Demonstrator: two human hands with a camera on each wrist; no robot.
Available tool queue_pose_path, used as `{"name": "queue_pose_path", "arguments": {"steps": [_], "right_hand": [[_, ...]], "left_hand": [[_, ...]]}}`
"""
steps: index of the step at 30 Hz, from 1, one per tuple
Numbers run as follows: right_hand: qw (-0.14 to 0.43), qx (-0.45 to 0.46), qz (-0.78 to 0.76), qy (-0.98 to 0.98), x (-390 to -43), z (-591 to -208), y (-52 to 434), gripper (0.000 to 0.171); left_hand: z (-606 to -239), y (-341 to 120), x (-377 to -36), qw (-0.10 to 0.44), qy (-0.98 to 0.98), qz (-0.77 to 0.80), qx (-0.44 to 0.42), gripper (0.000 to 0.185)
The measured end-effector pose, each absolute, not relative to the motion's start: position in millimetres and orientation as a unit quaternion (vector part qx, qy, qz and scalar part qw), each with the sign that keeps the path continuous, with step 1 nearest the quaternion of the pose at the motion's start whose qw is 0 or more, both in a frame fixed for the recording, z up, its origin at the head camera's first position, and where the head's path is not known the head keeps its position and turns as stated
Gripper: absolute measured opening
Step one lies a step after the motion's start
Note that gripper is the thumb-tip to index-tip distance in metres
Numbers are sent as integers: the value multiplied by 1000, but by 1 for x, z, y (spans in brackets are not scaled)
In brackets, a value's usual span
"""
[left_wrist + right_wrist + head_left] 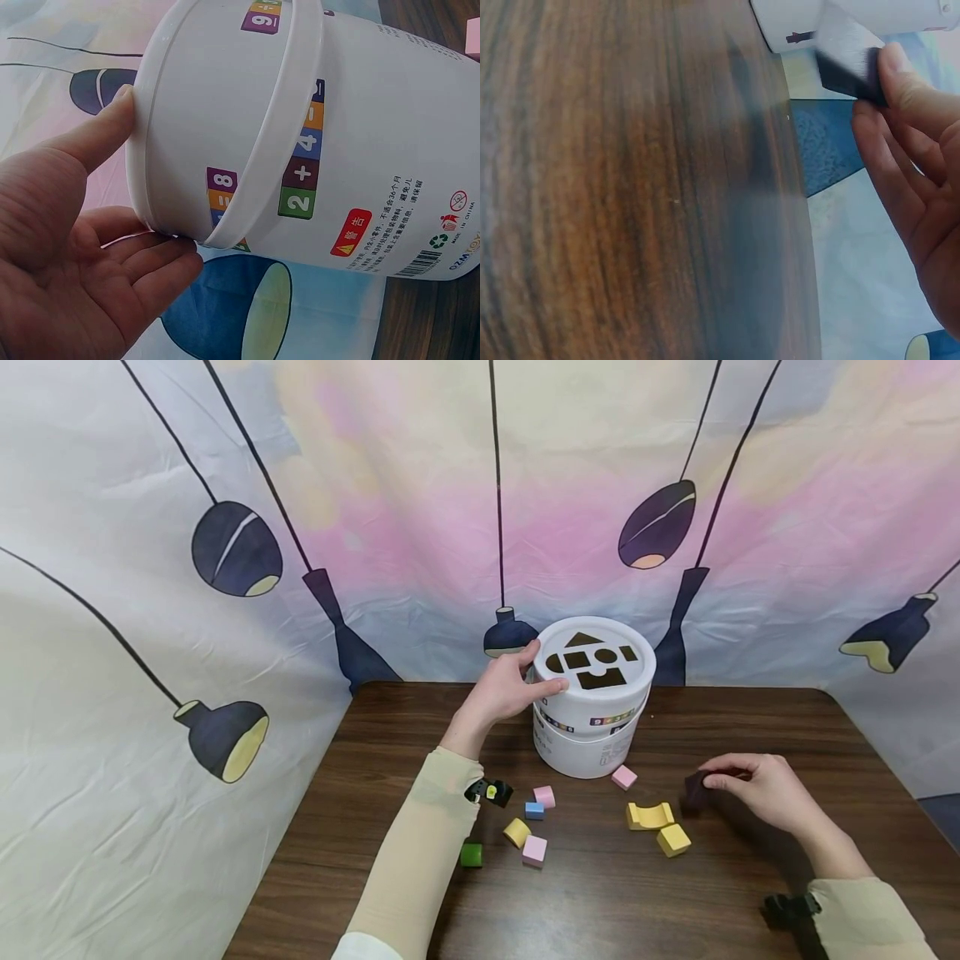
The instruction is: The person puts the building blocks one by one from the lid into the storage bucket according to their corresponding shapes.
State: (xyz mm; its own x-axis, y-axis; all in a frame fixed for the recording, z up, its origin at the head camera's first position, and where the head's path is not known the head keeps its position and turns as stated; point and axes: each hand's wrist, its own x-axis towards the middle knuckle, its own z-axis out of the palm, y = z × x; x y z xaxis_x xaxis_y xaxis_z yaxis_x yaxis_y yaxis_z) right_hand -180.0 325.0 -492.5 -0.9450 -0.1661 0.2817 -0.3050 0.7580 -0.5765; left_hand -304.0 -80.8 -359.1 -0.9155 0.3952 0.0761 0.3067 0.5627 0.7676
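A white bucket (592,727) with a shape-cutout lid (596,658) stands at the back middle of the table. My left hand (510,685) grips the lid's left rim, thumb on top and fingers along the side, as the left wrist view shows with the left hand (90,247) against the bucket (337,150). My right hand (757,789) pinches a dark block (696,792) just above the table at the right. The right wrist view shows the right hand (915,187) holding that dark block (847,56) at the fingertips.
Loose blocks lie in front of the bucket: pink ones (623,777) (544,797) (535,851), a blue one (534,811), a green one (471,855), yellow ones (517,832) (672,839) and a yellow arch (649,816). The wooden table (600,902) is hemmed by a patterned cloth backdrop (375,527).
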Motion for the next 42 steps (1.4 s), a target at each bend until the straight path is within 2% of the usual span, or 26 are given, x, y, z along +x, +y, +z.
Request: {"name": "queue_pose_path", "arguments": {"steps": [6, 17, 28, 42], "right_hand": [[125, 132, 331, -926, -181, -493, 325, 24], [159, 109, 351, -916, -179, -484, 323, 15], [202, 34, 371, -906, -181, -454, 323, 21], [287, 9, 449, -846, -200, -402, 318, 28]], "left_hand": [[-359, -81, -303, 52, 885, 419, 195, 97], [-360, -80, -304, 52, 886, 418, 195, 96], [-360, -81, -303, 49, 885, 418, 200, 97], [-359, -81, -303, 53, 890, 409, 194, 96]]}}
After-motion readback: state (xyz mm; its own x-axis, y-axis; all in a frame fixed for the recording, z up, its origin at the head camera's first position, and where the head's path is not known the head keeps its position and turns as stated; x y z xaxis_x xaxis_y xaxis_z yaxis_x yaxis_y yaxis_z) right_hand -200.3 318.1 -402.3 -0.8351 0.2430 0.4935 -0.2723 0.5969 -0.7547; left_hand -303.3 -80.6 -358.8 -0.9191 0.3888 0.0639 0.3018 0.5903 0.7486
